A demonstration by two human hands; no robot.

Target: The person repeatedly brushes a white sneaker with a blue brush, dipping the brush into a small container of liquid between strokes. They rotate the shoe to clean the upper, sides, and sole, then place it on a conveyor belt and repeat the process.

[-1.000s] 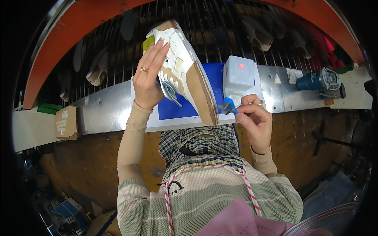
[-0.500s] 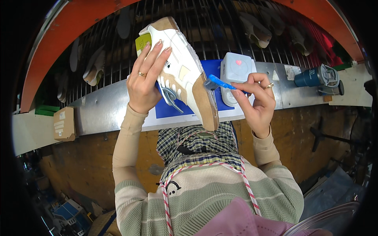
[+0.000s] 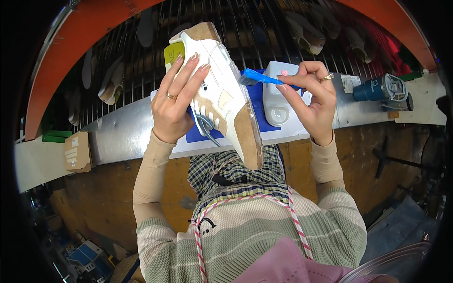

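Note:
My left hand (image 3: 175,101) grips a white and tan sneaker upper (image 3: 219,78) from its opening side, fingers spread over the white side panel. The shoe is tilted, its tan toe toward me and its heel away. Blue-grey laces (image 3: 206,126) hang by my palm, and a yellow-green piece (image 3: 174,54) shows at the opening. Between thumb and fingers my right hand (image 3: 311,96) pinches a blue-handled brush (image 3: 262,78). Its dark bristles are at the shoe's bottom edge, around the middle of its length; whether they touch I cannot tell.
Behind my right hand a pale dispenser box (image 3: 277,101) stands on a blue and white sheet (image 3: 193,137). A metal ledge (image 3: 120,129) borders the dark rod conveyor (image 3: 226,23), which carries several shoe parts. A blue tumbler (image 3: 370,89) stands right, a cardboard box (image 3: 78,151) left.
The brush has moved away from me along the shoe's bottom edge, from near the toe to about mid-length. The shoe has dipped slightly toward me.

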